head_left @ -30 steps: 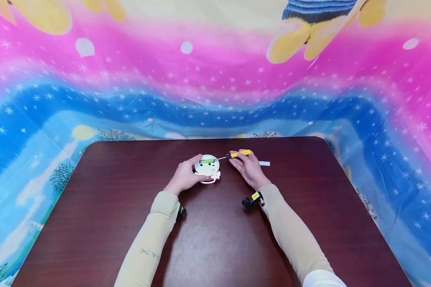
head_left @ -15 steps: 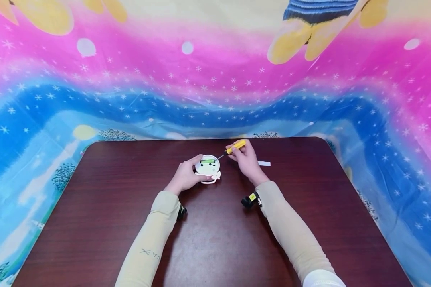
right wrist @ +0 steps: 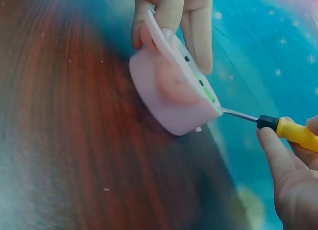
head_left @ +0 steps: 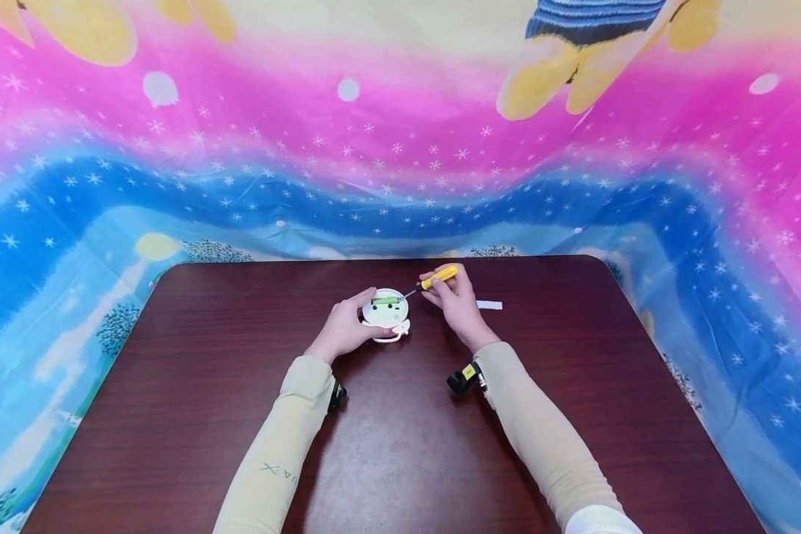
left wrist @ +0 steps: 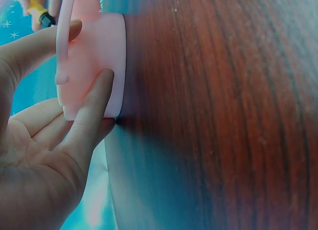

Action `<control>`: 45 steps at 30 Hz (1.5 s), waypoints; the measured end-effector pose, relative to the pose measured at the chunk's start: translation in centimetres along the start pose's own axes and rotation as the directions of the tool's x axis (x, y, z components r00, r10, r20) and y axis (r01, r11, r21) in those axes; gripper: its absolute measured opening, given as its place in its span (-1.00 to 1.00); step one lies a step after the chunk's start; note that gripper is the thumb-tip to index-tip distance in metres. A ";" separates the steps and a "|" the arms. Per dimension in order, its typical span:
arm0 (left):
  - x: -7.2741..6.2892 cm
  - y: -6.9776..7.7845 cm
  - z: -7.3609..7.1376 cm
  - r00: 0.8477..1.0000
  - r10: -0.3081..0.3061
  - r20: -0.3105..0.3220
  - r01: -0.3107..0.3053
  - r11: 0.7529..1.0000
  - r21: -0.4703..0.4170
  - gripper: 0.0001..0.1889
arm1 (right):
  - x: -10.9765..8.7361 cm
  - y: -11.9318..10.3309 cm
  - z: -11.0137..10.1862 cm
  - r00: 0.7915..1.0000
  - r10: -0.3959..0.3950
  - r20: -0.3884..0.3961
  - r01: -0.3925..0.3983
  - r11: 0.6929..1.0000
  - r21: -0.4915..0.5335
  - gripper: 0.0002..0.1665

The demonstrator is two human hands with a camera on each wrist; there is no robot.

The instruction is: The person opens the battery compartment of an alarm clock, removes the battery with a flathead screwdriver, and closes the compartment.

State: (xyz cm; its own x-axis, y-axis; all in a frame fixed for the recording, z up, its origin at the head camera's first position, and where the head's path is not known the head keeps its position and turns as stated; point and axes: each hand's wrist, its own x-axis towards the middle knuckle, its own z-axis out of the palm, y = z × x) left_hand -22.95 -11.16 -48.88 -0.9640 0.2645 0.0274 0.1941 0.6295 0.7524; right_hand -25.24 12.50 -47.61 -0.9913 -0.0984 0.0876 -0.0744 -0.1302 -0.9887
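A small round pale device (head_left: 385,314), pinkish in the wrist views, sits on the table with its back up and a looped handle toward me. In a slot on that back lies a green battery (head_left: 385,300). My left hand (head_left: 343,326) grips the device from the left, fingers and thumb around its sides (left wrist: 102,51). My right hand (head_left: 455,300) holds a screwdriver (head_left: 438,277) by its yellow and black handle. Its metal shaft (right wrist: 240,114) slants down to the device, with the tip right at the battery's right end.
On the dark wooden table (head_left: 387,445), a white strip (head_left: 489,305) lies just right of my right hand. A colourful printed cloth (head_left: 400,148) hangs behind and around the table. Both wrists carry a small black camera (head_left: 463,379).
The screwdriver has gone from nearly level to a steeper slant, its handle raised and shifted slightly left with my right hand. My left hand and the device stay in place.
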 end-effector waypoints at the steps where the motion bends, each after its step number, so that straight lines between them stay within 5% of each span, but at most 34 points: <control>1: 0.0 0.0 0.0 1.000 -0.001 0.000 0.001 1.000 0.000 0.00 | 0.0 0.2 -0.1 1.000 0.024 -0.020 -0.023 0.998 0.051 -0.74; 8: 0.0 0.0 0.0 1.000 0.001 -0.003 -0.001 1.000 0.008 0.01 | -0.1 1.2 -0.5 0.984 0.153 -0.094 -0.116 0.941 0.318 -0.74; 16: 0.0 0.0 0.0 1.000 0.004 0.003 -0.004 1.000 0.011 0.01 | -0.4 2.2 -1.1 0.969 0.231 -0.086 -0.156 0.844 0.513 -0.83; 19: 0.0 0.0 0.0 1.000 0.004 0.000 -0.004 1.000 0.011 0.01 | -0.4 2.4 -1.2 0.969 0.234 -0.079 -0.157 0.829 0.537 -0.84; 30: 0.1 0.0 0.1 1.000 0.006 0.001 -0.006 1.000 0.012 0.01 | 0.0 2.1 -1.1 0.971 0.212 -0.108 -0.143 0.883 0.447 -0.81; 45: 0.0 0.0 0.1 1.000 0.009 0.000 -0.009 1.000 0.008 0.00 | 0.5 0.5 -2.2 0.978 0.146 -0.148 -0.077 0.916 0.393 -0.66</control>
State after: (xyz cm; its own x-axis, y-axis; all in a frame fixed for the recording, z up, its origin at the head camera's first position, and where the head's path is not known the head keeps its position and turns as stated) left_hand -22.98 -11.14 -48.96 -0.9622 0.2702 0.0345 0.2044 0.6328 0.7468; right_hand -26.04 14.53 -48.33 -0.9966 0.0312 -0.0763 0.0506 -0.4994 -0.8649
